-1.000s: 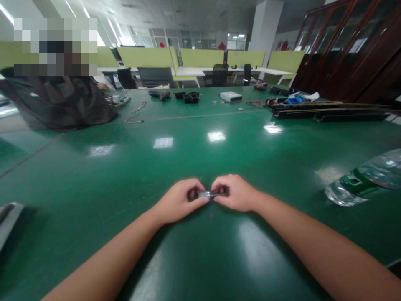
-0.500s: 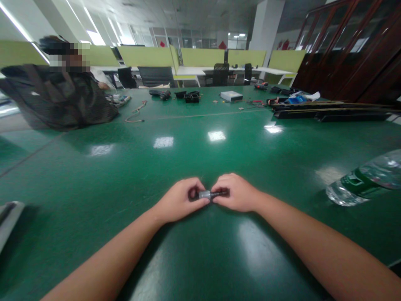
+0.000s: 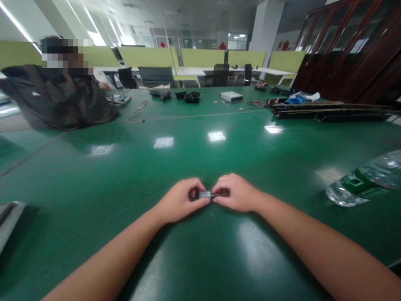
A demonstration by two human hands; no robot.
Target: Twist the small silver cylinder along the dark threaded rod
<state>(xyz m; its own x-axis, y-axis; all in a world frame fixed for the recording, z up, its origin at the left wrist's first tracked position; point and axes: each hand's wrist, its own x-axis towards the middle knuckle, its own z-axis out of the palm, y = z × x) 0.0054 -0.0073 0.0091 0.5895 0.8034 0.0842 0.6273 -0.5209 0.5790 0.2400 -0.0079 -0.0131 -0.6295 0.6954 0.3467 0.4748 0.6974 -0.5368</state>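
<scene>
Low over the green table (image 3: 188,159), both my hands meet at a small silver cylinder (image 3: 205,195) with a thin dark shaft at its right end. My left hand (image 3: 178,201) is closed, thumb and fingers pinching the silver body from the left. The dark shaft (image 3: 219,194) is gripped between the thumb and fingers of my right hand (image 3: 234,192). The piece lies roughly level. Fingers hide both of its ends, and its exact kind is too small to make out.
A clear water bottle (image 3: 363,182) lies on its side at right. A dark bag (image 3: 62,100) stands far left, a person behind it. Black rails (image 3: 328,112), a silver box (image 3: 231,96), a cord (image 3: 135,113) and a power drill (image 3: 160,95) are at the back.
My hands and the small silver cylinder stay practically where they were. The person behind the bag shifts slightly.
</scene>
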